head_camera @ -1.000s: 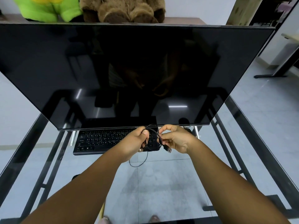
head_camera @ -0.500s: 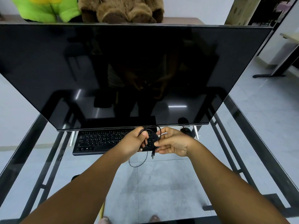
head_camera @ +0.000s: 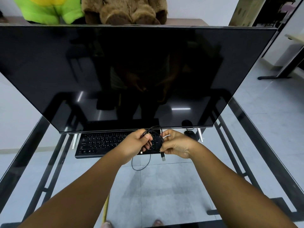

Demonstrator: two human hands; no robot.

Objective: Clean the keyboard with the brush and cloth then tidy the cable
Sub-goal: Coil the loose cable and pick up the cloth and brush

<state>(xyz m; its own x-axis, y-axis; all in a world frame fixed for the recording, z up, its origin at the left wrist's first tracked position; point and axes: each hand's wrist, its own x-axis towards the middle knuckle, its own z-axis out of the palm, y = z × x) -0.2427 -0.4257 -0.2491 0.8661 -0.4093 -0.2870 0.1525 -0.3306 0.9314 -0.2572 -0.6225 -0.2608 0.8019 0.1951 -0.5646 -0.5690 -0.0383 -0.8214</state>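
A black keyboard (head_camera: 102, 143) lies on the glass desk under the monitor's lower edge, its right end hidden by my hands. Both hands hold its thin black cable (head_camera: 154, 134) in small loops above that end. My left hand (head_camera: 134, 145) pinches the coil at its left side. My right hand (head_camera: 176, 143) grips the cable near the plug. The USB plug (head_camera: 163, 157) hangs below my right fingers. One slack loop (head_camera: 141, 168) droops onto the glass. No brush or cloth is in view.
A large dark monitor (head_camera: 131, 71) fills the upper view, tilted over the glass desk (head_camera: 246, 137). A black mouse (head_camera: 190, 134) sits right of my right hand. Two plush toys, green (head_camera: 49, 9) and brown (head_camera: 125, 10), stand behind the monitor. Metal desk frame bars show through the glass.
My right hand has turned and shifted, bringing the USB plug from a sideways pointing pose to hanging downward. The coil has stayed between both hands, with my left hand nearly still.
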